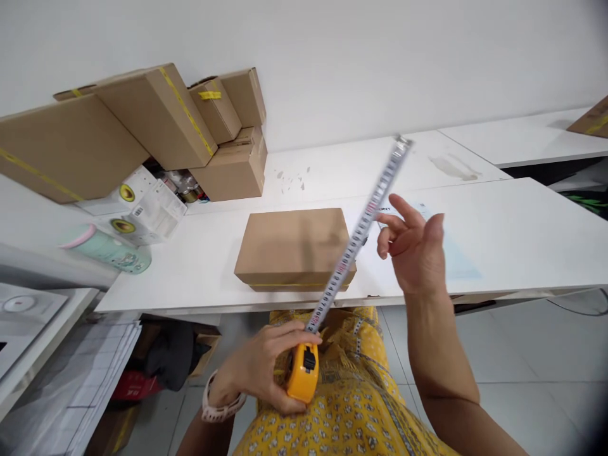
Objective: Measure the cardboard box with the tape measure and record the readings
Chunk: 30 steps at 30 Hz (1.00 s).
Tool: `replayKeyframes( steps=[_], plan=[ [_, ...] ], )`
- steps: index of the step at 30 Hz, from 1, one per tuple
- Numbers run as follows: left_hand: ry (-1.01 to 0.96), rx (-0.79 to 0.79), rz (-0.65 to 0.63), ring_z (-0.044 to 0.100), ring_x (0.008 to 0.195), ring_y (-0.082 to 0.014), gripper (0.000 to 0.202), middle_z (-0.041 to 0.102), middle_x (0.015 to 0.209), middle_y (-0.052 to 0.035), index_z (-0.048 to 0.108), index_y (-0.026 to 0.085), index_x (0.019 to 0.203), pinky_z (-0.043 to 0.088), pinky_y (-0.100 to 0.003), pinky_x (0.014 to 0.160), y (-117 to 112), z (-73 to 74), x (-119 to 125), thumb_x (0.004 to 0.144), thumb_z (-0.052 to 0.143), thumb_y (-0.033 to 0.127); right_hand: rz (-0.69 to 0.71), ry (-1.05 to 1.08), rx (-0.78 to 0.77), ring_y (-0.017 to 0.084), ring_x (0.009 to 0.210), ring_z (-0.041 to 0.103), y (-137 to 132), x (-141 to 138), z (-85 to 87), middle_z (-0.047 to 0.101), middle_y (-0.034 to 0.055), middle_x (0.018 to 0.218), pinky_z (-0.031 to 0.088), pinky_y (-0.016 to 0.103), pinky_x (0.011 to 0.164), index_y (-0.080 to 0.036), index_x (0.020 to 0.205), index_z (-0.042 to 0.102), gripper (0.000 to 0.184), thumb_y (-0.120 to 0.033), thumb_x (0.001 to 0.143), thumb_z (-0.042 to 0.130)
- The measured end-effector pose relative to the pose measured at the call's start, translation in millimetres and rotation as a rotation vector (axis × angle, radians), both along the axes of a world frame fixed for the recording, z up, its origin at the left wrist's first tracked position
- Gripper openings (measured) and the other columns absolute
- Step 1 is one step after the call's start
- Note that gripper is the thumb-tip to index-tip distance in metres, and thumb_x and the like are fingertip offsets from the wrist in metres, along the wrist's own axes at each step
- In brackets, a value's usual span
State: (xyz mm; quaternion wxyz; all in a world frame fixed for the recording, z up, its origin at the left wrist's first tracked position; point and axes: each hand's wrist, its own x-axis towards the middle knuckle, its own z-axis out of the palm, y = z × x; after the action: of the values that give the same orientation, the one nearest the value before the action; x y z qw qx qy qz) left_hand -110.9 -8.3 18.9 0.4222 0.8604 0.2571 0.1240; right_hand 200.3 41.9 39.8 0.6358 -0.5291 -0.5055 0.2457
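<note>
My left hand (pixel 270 361) is wrapped round the yellow case of a tape measure (pixel 304 372), low in front of my lap. From the case a metal blade (pixel 349 253) sticks out up and to the right, with its hooked end slightly blurred. My right hand (pixel 413 247) is beside the blade, palm turned up and fingers loosely spread, holding nothing. Whether its fingertips touch the blade I cannot tell. Behind the blade, a closed brown cardboard box (pixel 289 244) lies on the white table near the front edge.
Cardboard boxes (pixel 152 120) are stacked at the back left, beside white cartons (pixel 152 209) with avocado pictures. A mint-green bottle (pixel 111 250) lies there too. A pale blue sheet (pixel 456 253) is right of the brown box. Another box (pixel 591 120) shows at far right.
</note>
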Motion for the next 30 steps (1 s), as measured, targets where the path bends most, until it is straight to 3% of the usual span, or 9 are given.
replayKeyframes(
  steps=[2,5,9,12,14,18,22,26,30],
  plan=[
    [0.036,-0.045,-0.074,0.067,0.115,-0.0322,0.08,0.069,0.127,-0.0093,0.066,0.026,0.132,0.054,-0.039,0.1,5,1.1,8,0.058,0.089,0.046,0.027,0.09,-0.004,0.016,0.045,0.052,2,13,9.4,0.076,0.011,0.1,0.041,0.037,0.04,-0.032,0.128,0.067,0.065,-0.077,0.093,0.036],
    [0.07,-0.101,-0.14,0.059,0.128,-0.0356,0.082,0.063,0.137,-0.0106,0.062,0.027,0.136,0.049,-0.043,0.107,12,0.2,9,0.061,0.089,0.043,0.037,0.239,0.011,0.009,0.039,0.038,-3,24,15.5,0.074,0.0059,0.083,0.031,0.029,0.033,-0.029,0.1,0.075,0.04,-0.065,0.087,0.063],
    [-0.124,-0.158,0.033,0.047,0.142,-0.0357,0.085,0.045,0.156,-0.0125,0.049,0.031,0.145,0.042,-0.046,0.115,18,-3.1,4,0.069,0.087,0.032,0.064,0.362,0.1,0.004,0.04,0.039,-16,10,9.2,0.072,0.0024,0.08,0.032,0.022,0.034,-0.022,0.079,0.073,0.034,-0.055,0.084,0.074],
    [-0.446,-0.204,0.221,0.054,0.136,-0.029,0.077,0.052,0.148,-0.0117,0.046,0.031,0.143,0.05,-0.037,0.107,21,-2.3,5,0.076,0.082,0.023,0.178,0.337,0.088,0.007,0.044,0.049,-28,-23,-3.7,0.067,0.0005,0.069,0.042,0.023,0.041,-0.022,0.078,0.077,0.027,-0.047,0.086,0.075],
    [-0.592,-0.205,0.259,0.058,0.132,-0.0261,0.072,0.058,0.142,-0.011,0.048,0.03,0.14,0.052,-0.032,0.104,25,1.5,8,0.077,0.081,0.02,0.296,0.294,0.023,0.01,0.047,0.053,-33,-48,-13.4,0.062,-0.0005,0.059,0.044,0.024,0.043,-0.022,0.081,0.08,0.024,-0.044,0.089,0.072],
    [-0.678,-0.134,0.268,0.061,0.129,-0.0255,0.068,0.062,0.139,-0.0125,0.053,0.025,0.136,0.052,-0.032,0.106,39,11.5,12,0.075,0.083,0.017,0.505,0.293,-0.139,0.009,0.045,0.051,-38,-82,-28.4,0.059,-0.0021,0.057,0.043,0.023,0.042,-0.022,0.093,0.079,0.032,-0.05,0.093,0.065],
    [-0.696,-0.084,0.324,0.064,0.125,-0.0243,0.062,0.067,0.133,-0.0133,0.054,0.023,0.131,0.054,-0.031,0.101,64,15.8,6,0.076,0.084,0.019,0.577,0.241,-0.284,0.008,0.05,0.054,-43,-77,-34.4,0.069,0.0014,0.078,0.045,0.022,0.045,-0.024,0.116,0.074,0.036,-0.05,0.094,0.063],
    [-0.61,-0.079,0.415,0.067,0.121,-0.0249,0.06,0.069,0.13,-0.0146,0.052,0.023,0.126,0.057,-0.032,0.093,98,17.6,-5,0.076,0.086,0.026,0.452,0.174,-0.3,0.008,0.049,0.05,-50,-55,-39.5,0.068,0.0024,0.075,0.039,0.023,0.044,-0.021,0.094,0.077,0.034,-0.051,0.094,0.063],
    [-0.448,-0.015,0.478,0.065,0.124,-0.0288,0.062,0.068,0.131,-0.0152,0.052,0.023,0.124,0.054,-0.042,0.1,129,20.3,-14,0.074,0.086,0.037,0.052,0.135,-0.2,0.011,0.055,0.053,-42,-34,-54.1,0.068,0.0021,0.074,0.045,0.026,0.052,-0.022,0.093,0.077,0.033,-0.052,0.093,0.063]
  ],
)
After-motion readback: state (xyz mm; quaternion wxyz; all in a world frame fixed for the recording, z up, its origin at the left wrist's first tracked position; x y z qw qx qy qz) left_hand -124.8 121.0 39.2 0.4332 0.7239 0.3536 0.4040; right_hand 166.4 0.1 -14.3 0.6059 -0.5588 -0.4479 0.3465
